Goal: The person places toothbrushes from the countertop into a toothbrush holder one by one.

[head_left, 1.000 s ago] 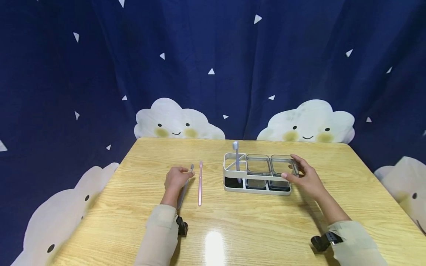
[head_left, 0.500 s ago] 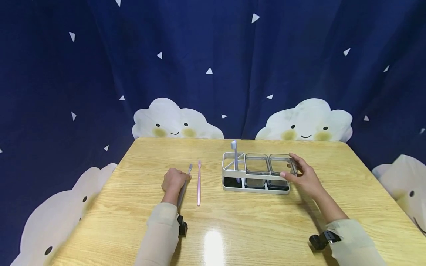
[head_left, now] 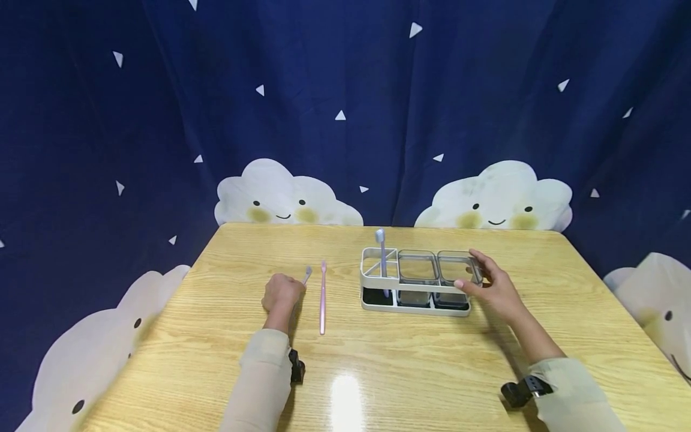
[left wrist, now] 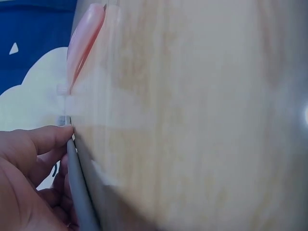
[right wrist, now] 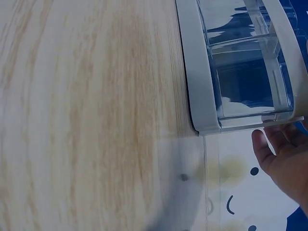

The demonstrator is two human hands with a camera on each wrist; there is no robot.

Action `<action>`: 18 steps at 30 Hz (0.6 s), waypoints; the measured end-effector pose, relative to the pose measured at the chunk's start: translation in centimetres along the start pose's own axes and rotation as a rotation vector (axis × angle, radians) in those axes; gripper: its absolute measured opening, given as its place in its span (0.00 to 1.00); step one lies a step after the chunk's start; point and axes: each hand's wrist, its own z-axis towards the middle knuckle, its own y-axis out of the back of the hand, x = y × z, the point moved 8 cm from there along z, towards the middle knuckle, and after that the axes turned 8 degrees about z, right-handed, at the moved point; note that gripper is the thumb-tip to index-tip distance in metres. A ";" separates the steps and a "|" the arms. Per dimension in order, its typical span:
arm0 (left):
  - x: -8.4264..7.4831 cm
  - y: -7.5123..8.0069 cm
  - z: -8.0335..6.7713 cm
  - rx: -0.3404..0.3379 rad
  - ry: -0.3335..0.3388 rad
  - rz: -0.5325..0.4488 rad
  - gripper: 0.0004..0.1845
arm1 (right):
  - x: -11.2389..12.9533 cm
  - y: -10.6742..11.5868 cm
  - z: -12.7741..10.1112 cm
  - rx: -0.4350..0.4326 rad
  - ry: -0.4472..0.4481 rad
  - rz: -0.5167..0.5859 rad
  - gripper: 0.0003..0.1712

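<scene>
My left hand [head_left: 281, 293] grips a grey toothbrush [head_left: 305, 276] near the table's left middle; its head pokes out beyond my knuckles. The left wrist view shows my fingers [left wrist: 33, 144] curled round the grey handle [left wrist: 79, 192]. A pink toothbrush [head_left: 323, 297] lies flat just right of that hand and shows in the left wrist view too, pink toothbrush [left wrist: 84, 38]. My right hand [head_left: 492, 285] holds the right end of a white rack [head_left: 378, 305], thumb on the front rail and fingers on the back. The rack carries two clear cups [head_left: 418, 267] and a blue toothbrush [head_left: 382, 252] standing upright.
The wooden table [head_left: 405, 366] spreads wide in front of me. A dark blue curtain with white cloud faces [head_left: 286, 198] hangs behind it and at both sides. In the right wrist view the rack's rail [right wrist: 197, 86] and a clear cup [right wrist: 245, 72] fill the top right.
My left hand has curled more tightly round the grey toothbrush and drawn it a little back and left. The right hand and rack have stayed put.
</scene>
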 end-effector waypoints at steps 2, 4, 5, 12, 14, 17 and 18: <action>0.0 -0.1 0.1 0.004 0.013 -0.014 0.06 | 0.0 0.1 -0.1 -0.004 0.003 0.005 0.46; 0.1 -0.2 0.1 0.011 0.027 -0.024 0.06 | 0.1 0.2 -0.1 -0.004 0.005 0.012 0.46; 0.1 -0.2 0.1 0.011 0.030 -0.026 0.05 | 0.1 0.2 -0.1 -0.004 0.002 0.019 0.46; 0.2 0.2 0.1 0.023 0.008 -0.042 0.05 | 0.0 0.0 -0.1 0.002 -0.017 0.063 0.46; 0.2 0.3 0.2 0.026 -0.008 -0.058 0.06 | 0.0 -0.1 -0.1 0.003 -0.017 0.071 0.47; 0.2 0.3 0.2 0.040 -0.028 -0.081 0.09 | -0.1 -0.1 -0.1 0.005 -0.016 0.082 0.47; 0.1 0.4 0.2 0.036 -0.036 -0.084 0.09 | -0.1 0.0 0.0 0.004 -0.018 0.083 0.47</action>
